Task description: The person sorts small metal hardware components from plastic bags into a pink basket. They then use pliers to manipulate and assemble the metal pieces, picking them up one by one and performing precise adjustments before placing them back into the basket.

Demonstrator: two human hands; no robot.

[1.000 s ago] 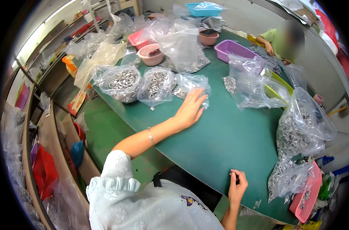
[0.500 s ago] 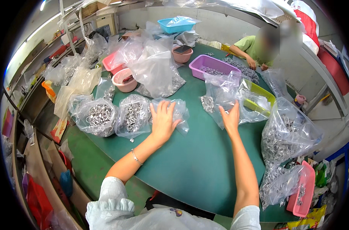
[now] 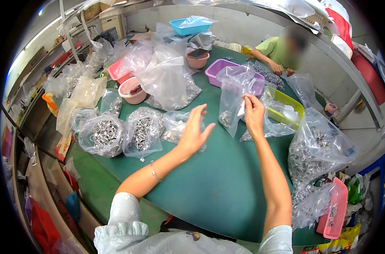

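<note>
Right hand (image 3: 254, 114): thumb and fingers closed in a narrow pinch on the upper part of a clear plastic bag with grey metal pieces in its lower corner (image 3: 226, 117); the bag hangs from the grip over the table, in front of a purple rectangular plastic tray (image 3: 212, 77). A small white patch (image 3: 242, 109) shows at the fingertips, too small to identify. Left hand (image 3: 192, 134): fingers extended and loosely together, thumb set wide of them, nothing in the grasp; placed just beside and partly over a small clear bag of flat silver discs (image 3: 172, 134), contact between the two impossible to tell. Left of that bag, in a row: two open clear bags of silver ring-shaped metal parts, one nearer (image 3: 142, 133), one farther left (image 3: 107, 136). Behind the row: a round pink plastic basket (image 3: 133, 99). Right of the right hand: a lime-green rectangular tray (image 3: 292, 104), partly under clear plastic, and a large clear bag of silver metal pieces (image 3: 313, 154). Lower right: a long pink tray (image 3: 339, 197). Support: a green tabletop (image 3: 217, 186). Far side: a co-worker's hand (image 3: 276, 68) beside a grey heap of small parts (image 3: 266, 76).
</note>
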